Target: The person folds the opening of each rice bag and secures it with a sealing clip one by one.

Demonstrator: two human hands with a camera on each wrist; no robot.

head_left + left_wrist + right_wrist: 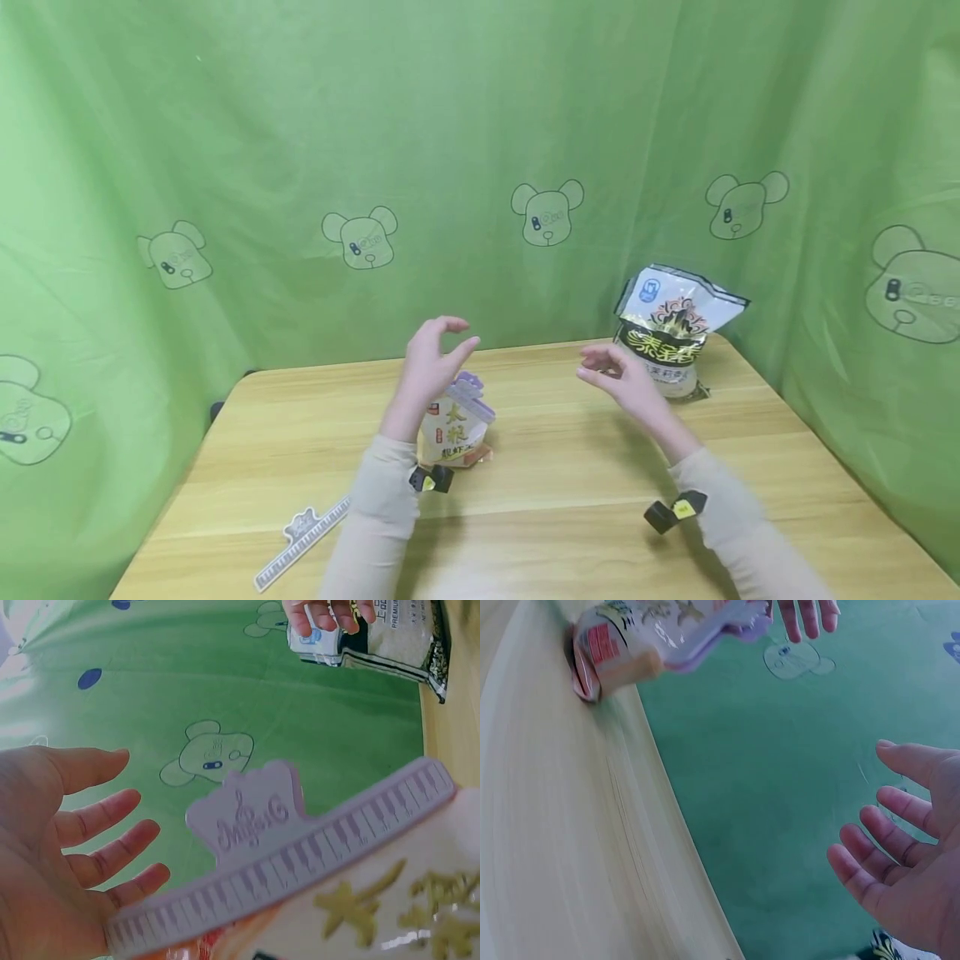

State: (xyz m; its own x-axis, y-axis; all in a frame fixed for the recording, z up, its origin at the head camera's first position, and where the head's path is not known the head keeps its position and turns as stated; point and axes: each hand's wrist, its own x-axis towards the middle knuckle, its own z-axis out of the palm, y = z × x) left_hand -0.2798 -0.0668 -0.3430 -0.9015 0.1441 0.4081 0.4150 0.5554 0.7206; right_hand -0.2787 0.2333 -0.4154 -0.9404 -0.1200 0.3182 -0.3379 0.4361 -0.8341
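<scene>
A small rice bag (pixel 453 429) stands on the wooden table, its top closed by a purple clip (pixel 281 859) printed with piano keys. My left hand (pixel 435 362) is raised above and beside this bag, fingers apart and slightly bent, holding nothing. To the right, my right hand (pixel 618 379) hovers in front of a larger white-and-black rice bag (pixel 667 333), also with nothing in its fingers. In the right wrist view, the right hand's fingers (pixel 892 832) are spread loosely. The larger bag's top looks unclipped.
A grey-white piano-key clip (pixel 303 542) lies on the table (pixel 540 500) at the front left, partly behind the left sleeve. Green curtains (pixel 465 125) with bear-head prints hang behind the table and at both sides.
</scene>
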